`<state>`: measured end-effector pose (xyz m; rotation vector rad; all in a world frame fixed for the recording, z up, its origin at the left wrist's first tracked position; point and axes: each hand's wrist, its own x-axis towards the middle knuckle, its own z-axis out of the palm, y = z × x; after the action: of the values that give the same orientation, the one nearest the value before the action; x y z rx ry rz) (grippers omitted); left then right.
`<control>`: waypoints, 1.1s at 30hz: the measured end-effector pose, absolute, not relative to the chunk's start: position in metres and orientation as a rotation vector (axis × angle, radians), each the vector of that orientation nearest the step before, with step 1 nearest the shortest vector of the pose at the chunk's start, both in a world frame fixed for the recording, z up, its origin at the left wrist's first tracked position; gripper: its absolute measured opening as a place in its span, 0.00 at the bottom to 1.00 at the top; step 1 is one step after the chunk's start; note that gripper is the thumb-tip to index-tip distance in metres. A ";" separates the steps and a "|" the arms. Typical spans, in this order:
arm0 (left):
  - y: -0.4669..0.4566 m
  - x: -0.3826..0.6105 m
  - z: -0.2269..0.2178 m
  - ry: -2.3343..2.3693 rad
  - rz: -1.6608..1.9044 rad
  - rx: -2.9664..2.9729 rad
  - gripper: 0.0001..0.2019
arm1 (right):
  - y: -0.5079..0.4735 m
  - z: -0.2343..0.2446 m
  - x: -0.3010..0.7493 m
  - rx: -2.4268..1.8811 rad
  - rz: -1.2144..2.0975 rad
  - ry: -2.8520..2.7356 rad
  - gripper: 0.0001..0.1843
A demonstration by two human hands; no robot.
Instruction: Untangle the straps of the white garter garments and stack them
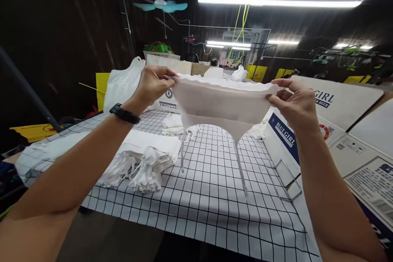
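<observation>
A white cloth with two hanging straps is being held spread above the bench, its upper corners being pinched by the left hand and right hand. Stacked white fabric is being borne at the bench's left, its right side being lined by a printed carton.

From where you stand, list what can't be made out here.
All in the head view:
Whatever lies directly behind the white cloth: covered by it.
Part of the stacked white pieces: behind the left forearm.
Fine print on the right-hand carton: too small.
That carton's far end: cut off by the right edge.
</observation>
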<state>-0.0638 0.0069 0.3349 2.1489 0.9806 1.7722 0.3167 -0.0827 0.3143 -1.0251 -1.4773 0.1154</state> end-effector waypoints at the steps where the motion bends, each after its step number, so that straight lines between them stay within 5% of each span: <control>1: 0.006 -0.063 0.334 0.984 1.764 2.147 0.06 | -0.083 0.314 0.317 -1.011 0.128 -1.458 0.23; 7: 0.005 -0.062 0.329 1.000 1.756 2.219 0.09 | -0.084 0.309 0.320 -0.965 0.223 -1.370 0.12; 26: 0.016 -0.060 0.301 1.106 1.801 2.420 0.06 | -0.080 0.285 0.328 -0.960 0.425 -1.288 0.23; 33: 0.036 -0.045 0.258 1.159 1.790 2.437 0.07 | -0.060 0.243 0.334 -0.942 0.149 -1.244 0.23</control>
<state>-0.0451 0.0360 0.2576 2.4365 1.1588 1.7896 0.3340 -0.0604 0.2428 -0.9415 -1.2437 0.1490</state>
